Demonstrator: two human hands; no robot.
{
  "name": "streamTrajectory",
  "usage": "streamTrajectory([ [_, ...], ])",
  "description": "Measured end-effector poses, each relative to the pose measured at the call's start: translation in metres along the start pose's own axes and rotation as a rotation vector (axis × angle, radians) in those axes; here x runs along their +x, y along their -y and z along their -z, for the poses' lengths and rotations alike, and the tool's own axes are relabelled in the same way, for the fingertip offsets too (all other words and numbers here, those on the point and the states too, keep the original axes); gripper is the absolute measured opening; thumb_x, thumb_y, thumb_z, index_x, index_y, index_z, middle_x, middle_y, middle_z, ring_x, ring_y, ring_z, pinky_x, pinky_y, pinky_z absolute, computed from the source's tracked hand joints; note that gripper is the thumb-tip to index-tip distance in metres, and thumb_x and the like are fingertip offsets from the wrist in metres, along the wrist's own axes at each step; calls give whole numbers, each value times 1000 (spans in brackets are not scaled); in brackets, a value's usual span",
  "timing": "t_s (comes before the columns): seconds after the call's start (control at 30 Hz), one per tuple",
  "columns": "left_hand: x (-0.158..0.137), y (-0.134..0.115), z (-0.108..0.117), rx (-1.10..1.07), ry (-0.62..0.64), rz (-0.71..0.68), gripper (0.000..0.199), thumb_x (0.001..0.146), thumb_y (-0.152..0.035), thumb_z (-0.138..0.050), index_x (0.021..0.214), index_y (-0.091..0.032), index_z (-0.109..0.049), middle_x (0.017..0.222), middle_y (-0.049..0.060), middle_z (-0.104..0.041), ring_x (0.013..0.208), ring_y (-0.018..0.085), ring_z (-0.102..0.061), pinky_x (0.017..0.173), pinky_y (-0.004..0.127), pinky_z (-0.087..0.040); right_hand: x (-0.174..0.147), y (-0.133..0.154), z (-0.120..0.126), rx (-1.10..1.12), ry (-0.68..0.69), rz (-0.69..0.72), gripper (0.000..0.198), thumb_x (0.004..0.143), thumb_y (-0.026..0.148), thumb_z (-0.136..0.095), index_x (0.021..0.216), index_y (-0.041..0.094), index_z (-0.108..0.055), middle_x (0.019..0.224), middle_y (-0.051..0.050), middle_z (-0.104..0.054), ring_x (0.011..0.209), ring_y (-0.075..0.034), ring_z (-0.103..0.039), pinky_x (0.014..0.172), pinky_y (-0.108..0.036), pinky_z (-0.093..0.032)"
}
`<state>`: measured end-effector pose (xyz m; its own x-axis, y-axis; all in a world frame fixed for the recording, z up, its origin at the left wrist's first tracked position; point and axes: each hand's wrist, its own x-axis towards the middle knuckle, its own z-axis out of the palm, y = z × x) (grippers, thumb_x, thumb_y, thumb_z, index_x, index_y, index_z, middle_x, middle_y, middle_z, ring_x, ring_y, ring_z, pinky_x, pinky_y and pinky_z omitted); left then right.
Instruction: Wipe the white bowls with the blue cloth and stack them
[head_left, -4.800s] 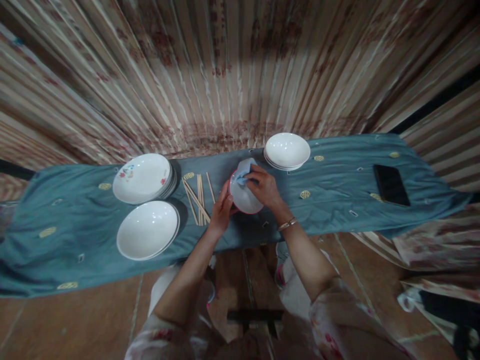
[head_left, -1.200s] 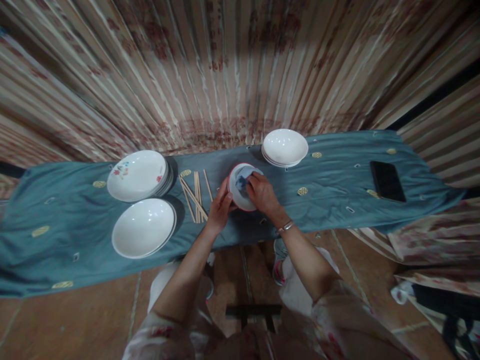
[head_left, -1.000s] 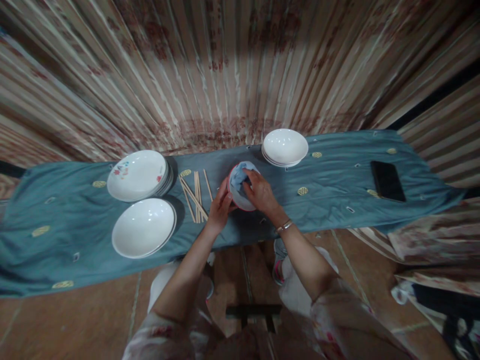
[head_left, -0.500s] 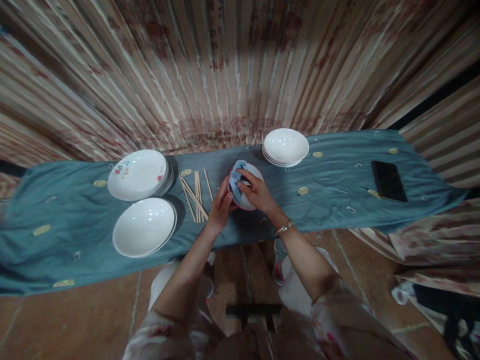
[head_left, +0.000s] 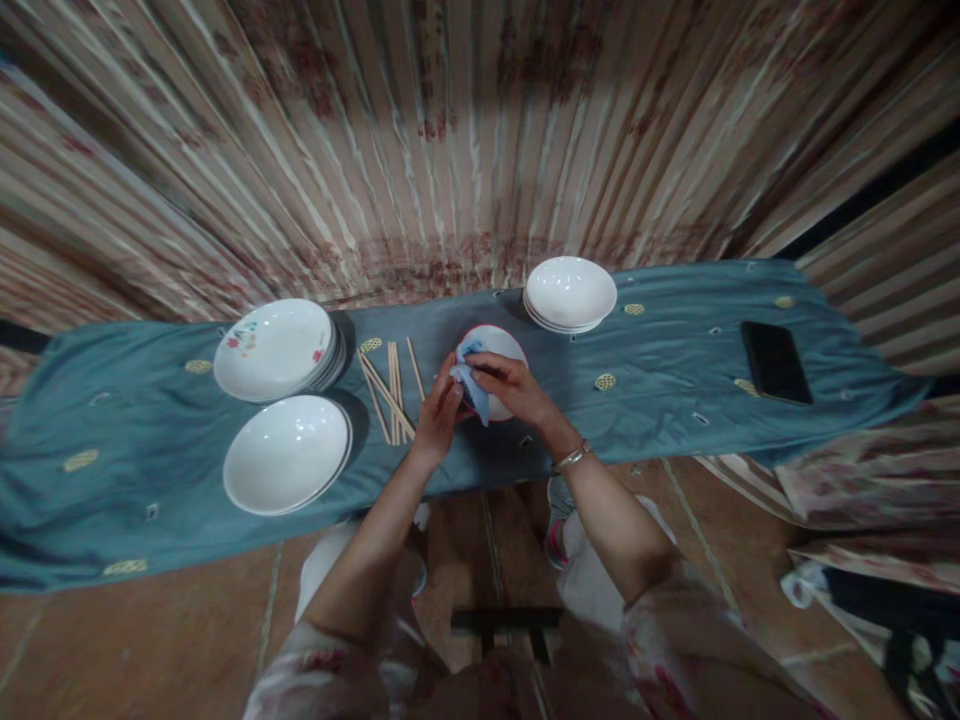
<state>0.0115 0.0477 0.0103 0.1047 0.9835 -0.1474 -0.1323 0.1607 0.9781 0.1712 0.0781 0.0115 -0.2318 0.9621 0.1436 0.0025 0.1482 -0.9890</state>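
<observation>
A white bowl with a red rim is between my hands, over the middle of the table. My left hand grips it at its left side, thumb near the rim. My right hand is closed on a crumpled light blue cloth, pressing it against the left part of the rim. Part of the cloth hangs down over the bowl's inside. The fingers and cloth hide the bowl's left edge. Just left of my left hand, several wooden chopsticks lie loosely, some crossing.
A stack of floral plates stands at the left, behind large white bowls. Stacked smaller white bowls stand at the back, right of centre. A black phone-like slab lies at the right on the teal tablecloth. Pleated curtains hang behind.
My right hand has moved the cloth from the far left part of the rim down toward me, and it now drapes lower. The bowl and my left hand stay nearly in place.
</observation>
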Motion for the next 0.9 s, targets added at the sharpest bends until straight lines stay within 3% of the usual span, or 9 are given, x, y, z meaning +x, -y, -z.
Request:
streamTrajectory([
  [0.27,-3,-4,-1,-4,1,11,57,92,-36,-64,148,-30,-53,153,4,-51,111,22,-63,70,27,-64,-1,6,5,83,124,-86,32,80,46,-71,94,17,-73,96,-2,-73,88,-16,-66,83,-27,-54],
  [0.47,0,0,1,25,-1,22,62,92,-38,-63,152,-27,-48,146,8,-56,99,18,-64,70,26,-62,-3,10,9,95,196,-164,21,76,35,-68,83,16,-70,76,2,-66,69,-12,-59,68,-23,-50],
  [0.67,0,1,2,48,31,10,67,93,-45,-60,155,-25,-43,127,9,-65,93,18,-64,78,31,-63,-5,13,12,26,271,-218,20,75,36,-63,76,16,-66,64,4,-56,56,-10,-48,54,-21,-40],
  [0.9,-1,-2,1,59,22,17,66,93,-44,-60,154,-24,-45,139,10,-60,100,21,-64,77,30,-63,-8,14,19,-135,330,-206,23,76,35,-57,66,15,-62,59,4,-48,55,-9,-41,53,-21,-33],
])
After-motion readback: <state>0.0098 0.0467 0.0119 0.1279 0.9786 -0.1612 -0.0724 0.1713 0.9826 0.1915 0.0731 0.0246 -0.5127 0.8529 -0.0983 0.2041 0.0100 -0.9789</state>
